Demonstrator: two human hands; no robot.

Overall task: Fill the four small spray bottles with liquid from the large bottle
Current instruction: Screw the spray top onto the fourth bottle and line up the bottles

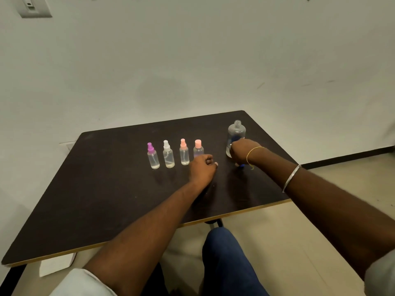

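A pale, scuffed wall backs a dark brown table with a light edge. Four small clear spray bottles stand upright in a row near the middle. From the left they have a purple top, a white top, a pink sprayer and a pink cap, and each holds clear liquid. Well to their right stands the large bottle, clear, uncapped with its threaded neck bare, and looking nearly empty.

The left hand rests just in front of the pink-capped bottle, curled into a loose fist with nothing visible in it. The right hand covers the large bottle's lower part with its fingers curled downward. A blue piece pokes out beneath it; what it grips, I can't tell.
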